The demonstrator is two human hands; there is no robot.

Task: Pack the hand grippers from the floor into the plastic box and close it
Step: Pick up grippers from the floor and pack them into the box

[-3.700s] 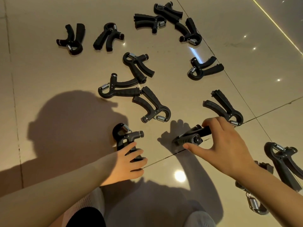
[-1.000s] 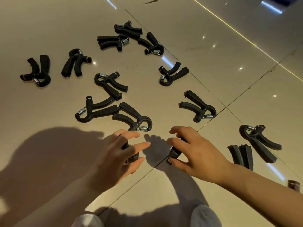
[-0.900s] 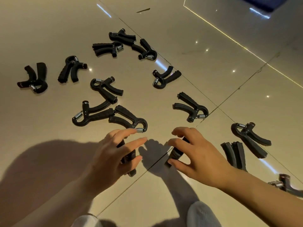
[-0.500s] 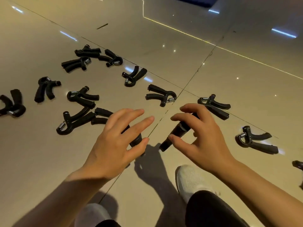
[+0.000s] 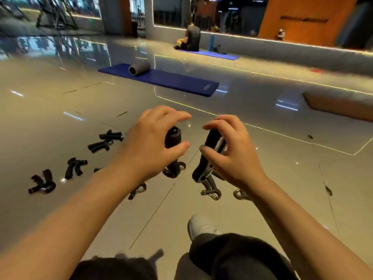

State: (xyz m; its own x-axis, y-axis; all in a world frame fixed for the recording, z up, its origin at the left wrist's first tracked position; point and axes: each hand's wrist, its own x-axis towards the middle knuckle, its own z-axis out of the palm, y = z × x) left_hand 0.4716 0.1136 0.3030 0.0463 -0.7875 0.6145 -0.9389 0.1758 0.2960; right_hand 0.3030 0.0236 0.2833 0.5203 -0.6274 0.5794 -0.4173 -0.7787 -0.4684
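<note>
Nearest you: dark trousers and a white mesh shoe on the glossy beige tiled floor. Your left hand curls round a black hand gripper with a steel spring, raised off the tiles. Your right hand pinches a second black spring hand gripper, handles squeezed together. More black hand grippers lie scattered on the floor to your left. Farther off, a blue exercise mat carries a grey foam roller.

Glossy tiled floor bears hand grippers and blue mat.
</note>
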